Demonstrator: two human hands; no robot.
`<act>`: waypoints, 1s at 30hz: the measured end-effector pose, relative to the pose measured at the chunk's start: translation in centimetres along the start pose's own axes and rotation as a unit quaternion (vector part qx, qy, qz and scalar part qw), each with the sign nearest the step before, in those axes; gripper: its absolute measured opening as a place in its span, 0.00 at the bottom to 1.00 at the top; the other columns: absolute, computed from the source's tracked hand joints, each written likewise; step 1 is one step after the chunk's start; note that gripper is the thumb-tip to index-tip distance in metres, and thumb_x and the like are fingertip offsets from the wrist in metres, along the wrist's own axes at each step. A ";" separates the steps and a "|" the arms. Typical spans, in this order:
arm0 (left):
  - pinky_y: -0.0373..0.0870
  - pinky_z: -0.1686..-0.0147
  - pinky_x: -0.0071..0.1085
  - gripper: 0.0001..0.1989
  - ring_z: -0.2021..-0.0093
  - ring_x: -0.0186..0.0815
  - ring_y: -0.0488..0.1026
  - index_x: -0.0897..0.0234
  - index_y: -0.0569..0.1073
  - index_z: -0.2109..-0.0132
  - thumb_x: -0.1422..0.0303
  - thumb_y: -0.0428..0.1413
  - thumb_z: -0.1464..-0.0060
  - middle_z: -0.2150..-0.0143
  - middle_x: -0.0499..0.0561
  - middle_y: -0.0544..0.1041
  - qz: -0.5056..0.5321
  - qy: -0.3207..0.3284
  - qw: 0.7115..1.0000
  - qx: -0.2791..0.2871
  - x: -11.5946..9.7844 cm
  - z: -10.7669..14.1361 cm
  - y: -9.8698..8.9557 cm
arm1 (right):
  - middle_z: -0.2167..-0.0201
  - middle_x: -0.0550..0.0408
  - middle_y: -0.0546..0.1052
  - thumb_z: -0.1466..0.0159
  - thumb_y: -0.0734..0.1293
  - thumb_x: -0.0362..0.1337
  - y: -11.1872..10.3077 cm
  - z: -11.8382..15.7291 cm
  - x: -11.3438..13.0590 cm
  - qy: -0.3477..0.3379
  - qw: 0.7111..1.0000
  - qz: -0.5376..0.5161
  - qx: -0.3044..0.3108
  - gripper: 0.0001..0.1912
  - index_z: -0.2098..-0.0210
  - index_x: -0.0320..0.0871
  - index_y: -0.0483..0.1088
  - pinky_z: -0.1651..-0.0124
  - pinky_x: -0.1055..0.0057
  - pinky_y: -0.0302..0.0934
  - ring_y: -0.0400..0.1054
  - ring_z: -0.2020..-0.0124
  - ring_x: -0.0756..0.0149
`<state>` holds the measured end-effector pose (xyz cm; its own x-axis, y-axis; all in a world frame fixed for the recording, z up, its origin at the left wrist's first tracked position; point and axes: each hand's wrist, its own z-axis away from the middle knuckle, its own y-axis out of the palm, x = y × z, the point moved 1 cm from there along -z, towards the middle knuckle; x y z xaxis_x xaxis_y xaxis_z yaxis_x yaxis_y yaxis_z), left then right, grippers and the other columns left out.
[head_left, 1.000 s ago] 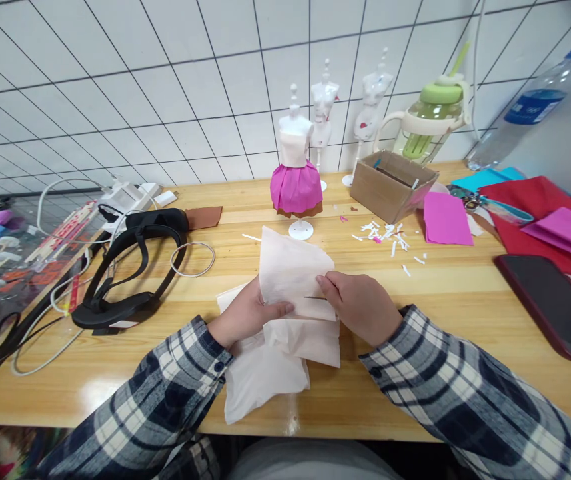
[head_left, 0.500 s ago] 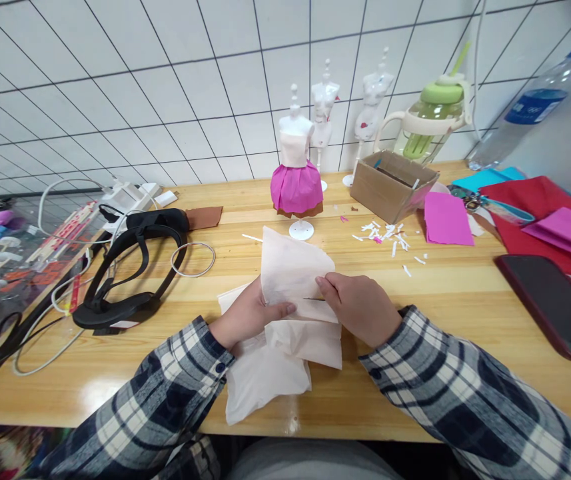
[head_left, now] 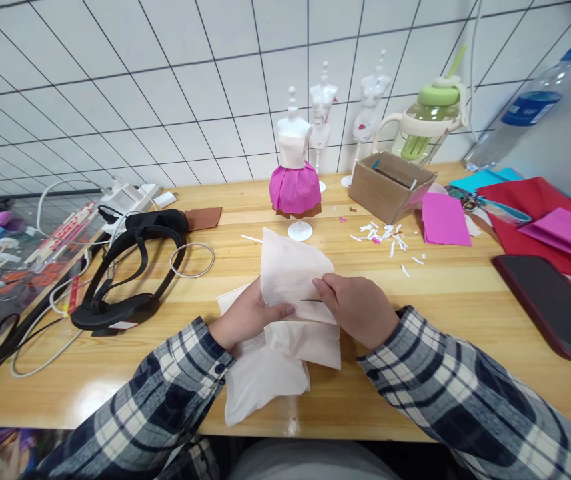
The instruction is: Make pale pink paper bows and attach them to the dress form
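Between my hands is a cream sheet of thin crepe-like paper [head_left: 290, 263], raised off the table with its top edge curved. My left hand [head_left: 248, 317] grips its lower left side, thumb laid across the front. The thumb and fingers of my right hand [head_left: 355, 303] pinch its right edge, where a narrow slit shows in the sheet. Under my hands lie a creased cream piece [head_left: 310, 343] and a crumpled whitish piece [head_left: 268, 383]. Behind them stands a small dress-form mannequin [head_left: 294, 143] wearing a cream top and a pink gathered skirt [head_left: 295, 189].
Two more mannequins [head_left: 321, 117] stand behind, beside a cardboard box [head_left: 382, 193] and white paper scraps [head_left: 388, 233]. At right are pink paper [head_left: 445, 220], red sheets [head_left: 535, 213] and a phone [head_left: 555, 303]. A black headset strap [head_left: 130, 267] and metal ring [head_left: 212, 257] lie left.
The slit near my right fingers looks slightly wider, and my right hand has shifted a little to the left. The view has moved slightly; otherwise things stay put.
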<state>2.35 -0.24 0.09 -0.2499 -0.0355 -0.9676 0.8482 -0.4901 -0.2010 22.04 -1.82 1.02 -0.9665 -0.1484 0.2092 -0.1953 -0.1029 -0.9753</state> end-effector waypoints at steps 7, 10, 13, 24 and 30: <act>0.67 0.44 0.45 0.27 0.46 0.49 0.73 0.64 0.70 0.43 0.68 0.63 0.50 0.45 0.56 0.76 -0.023 0.002 1.000 0.005 0.5 0.0 0.2 | 0.73 0.53 0.78 0.28 0.48 0.49 0.3 0.1 0.0 -0.009 1.000 -0.001 0.004 0.25 0.66 0.47 0.71 0.72 0.69 0.42 0.69 0.72 0.64; 0.68 0.44 0.44 0.28 0.45 0.49 0.73 0.65 0.68 0.42 0.68 0.63 0.51 0.44 0.57 0.76 -0.021 0.003 1.000 0.004 0.5 0.0 0.2 | 0.73 0.53 0.78 0.28 0.48 0.49 0.4 0.0 0.0 -0.010 1.000 0.002 0.006 0.25 0.65 0.47 0.71 0.72 0.69 0.42 0.68 0.73 0.64; 0.68 0.45 0.43 0.29 0.46 0.48 0.73 0.65 0.67 0.41 0.68 0.63 0.51 0.44 0.57 0.76 -0.020 0.004 1.000 0.005 0.4 0.0 0.2 | 0.74 0.53 0.78 0.28 0.48 0.49 0.3 0.0 0.0 -0.006 1.000 0.005 0.003 0.25 0.65 0.47 0.71 0.72 0.69 0.42 0.68 0.73 0.64; 0.69 0.45 0.43 0.27 0.47 0.46 0.74 0.64 0.68 0.42 0.68 0.62 0.49 0.45 0.55 0.76 -0.046 0.018 0.999 0.017 0.6 -0.1 0.3 | 0.72 0.54 0.79 0.28 0.48 0.48 0.4 0.2 0.3 -0.020 1.000 -0.013 0.001 0.25 0.67 0.46 0.70 0.72 0.68 0.41 0.70 0.72 0.63; 0.68 0.44 0.44 0.26 0.47 0.48 0.73 0.64 0.69 0.43 0.67 0.62 0.50 0.44 0.55 0.76 -0.054 0.018 0.998 0.017 0.5 0.0 0.4 | 0.72 0.54 0.79 0.28 0.47 0.48 0.5 0.2 0.3 -0.019 1.000 -0.006 0.005 0.24 0.66 0.47 0.70 0.72 0.68 0.41 0.70 0.72 0.63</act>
<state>2.60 -0.43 -0.45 -0.3212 0.0494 -0.9457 0.8009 -0.5188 -0.2991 21.65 -2.08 0.64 -0.9568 -0.1848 0.2244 -0.2059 -0.1140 -0.9719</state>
